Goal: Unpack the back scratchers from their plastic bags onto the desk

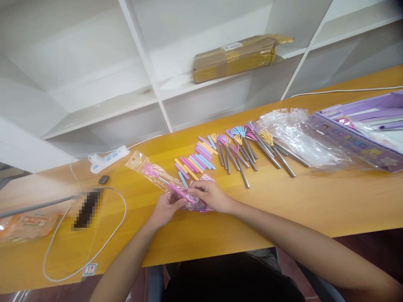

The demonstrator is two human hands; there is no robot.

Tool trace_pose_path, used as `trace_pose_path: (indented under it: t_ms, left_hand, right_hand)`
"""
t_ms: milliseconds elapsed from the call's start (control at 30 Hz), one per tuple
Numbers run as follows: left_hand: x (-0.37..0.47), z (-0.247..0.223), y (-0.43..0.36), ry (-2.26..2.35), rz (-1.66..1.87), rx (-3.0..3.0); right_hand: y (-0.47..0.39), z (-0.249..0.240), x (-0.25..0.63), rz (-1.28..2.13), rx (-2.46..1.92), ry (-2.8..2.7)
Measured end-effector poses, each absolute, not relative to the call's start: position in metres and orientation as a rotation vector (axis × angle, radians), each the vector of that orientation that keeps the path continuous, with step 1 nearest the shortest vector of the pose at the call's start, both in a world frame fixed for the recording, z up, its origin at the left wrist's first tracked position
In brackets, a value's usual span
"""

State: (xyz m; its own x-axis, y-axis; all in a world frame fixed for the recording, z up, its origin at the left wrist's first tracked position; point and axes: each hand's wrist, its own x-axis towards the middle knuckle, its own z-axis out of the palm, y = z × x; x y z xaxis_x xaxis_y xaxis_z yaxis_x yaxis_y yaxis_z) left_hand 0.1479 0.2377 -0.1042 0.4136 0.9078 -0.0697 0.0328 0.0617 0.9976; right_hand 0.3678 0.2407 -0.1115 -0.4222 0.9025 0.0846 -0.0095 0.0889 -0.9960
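A pink back scratcher with a metal rod lies inside a clear plastic bag. My left hand pinches the bag's near part around the pink handle. From the right, my right hand grips the bag's lower end, thumb on top. Under my hands, pink and purple printed cards are partly hidden. Just beyond lie rows of pink, blue, yellow and purple handle sleeves. Several metal back scratchers with colored claw heads are spread to their right.
Clear bags are piled at the right beside a purple display box. A white power strip, a looping cable and an orange packet occupy the left. A taped parcel rests on the shelf behind.
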Motion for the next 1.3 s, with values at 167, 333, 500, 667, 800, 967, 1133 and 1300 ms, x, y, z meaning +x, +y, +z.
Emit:
trace_pose_path:
  t_ms: [167,333,500,667,800,967,1133,1300]
  left_hand:
    - [0.148,-0.099,0.237,0.873,0.813,1.369]
    - [0.140,-0.097,0.237,0.860,0.718,1.422]
    - [0.134,-0.096,0.237,0.792,0.443,1.482]
    - [0.141,-0.094,0.228,0.591,0.009,1.525]
    - [0.143,-0.093,0.231,0.655,0.081,1.505]
    - [0.139,-0.092,0.244,0.924,0.748,1.545]
    - [0.141,-0.096,0.245,0.960,0.873,1.499]
    - [0.145,-0.102,0.241,0.951,0.742,1.507]
  right_hand:
    - [0.239,-0.116,0.362,1.624,-0.869,-1.449]
    - [0.240,-0.109,0.370,1.636,-0.829,-1.542]
    - [0.246,-0.103,0.381,1.697,-0.735,-1.500]
    - [0.249,-0.113,0.375,1.722,-0.883,-1.266]
    - [0.246,-0.112,0.374,1.725,-0.873,-1.346]
    - [0.234,-0.104,0.369,1.928,-0.740,-1.544]
    - [0.222,-0.098,0.365,2.114,-0.668,-1.674]
    - [0.241,-0.087,0.393,1.614,-0.928,-2.090]
